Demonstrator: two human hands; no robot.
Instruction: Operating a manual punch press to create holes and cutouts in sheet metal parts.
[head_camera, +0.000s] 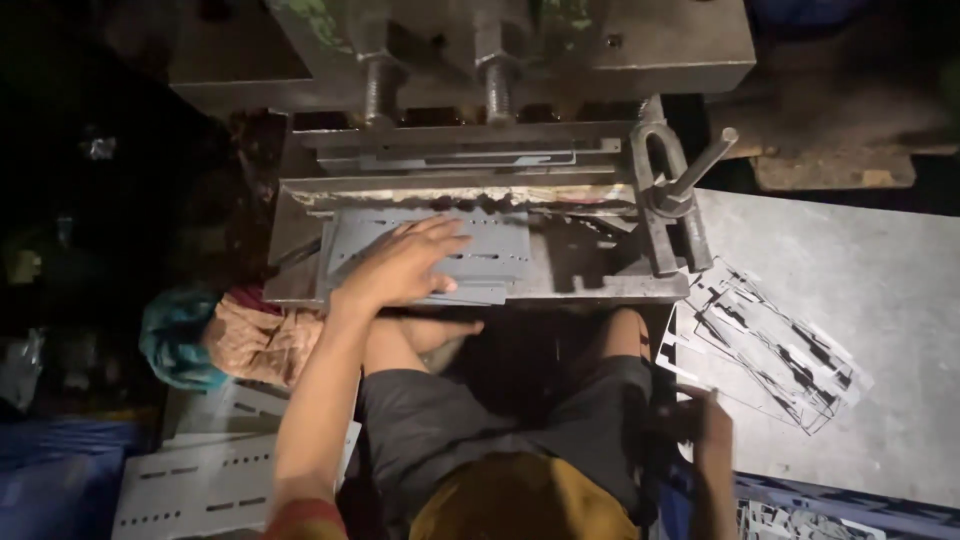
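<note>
L hand (405, 268) flat, fingers spread, pressing a slotted metal sheet (440, 255) on the press bed's (590, 290) front edge — seated, not yet struck, I'd say. R hand (712, 425) low by punched scrap (770, 350) — grip unclear. Blanks (195, 485) remain.

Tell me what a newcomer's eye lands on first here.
The left hand, fingers spread, presses flat on a slotted grey metal sheet lying on the bed of a heavy steel press at top centre. To the right, a fan of punched offcuts lies on a pale surface, above the dim right hand.
</note>
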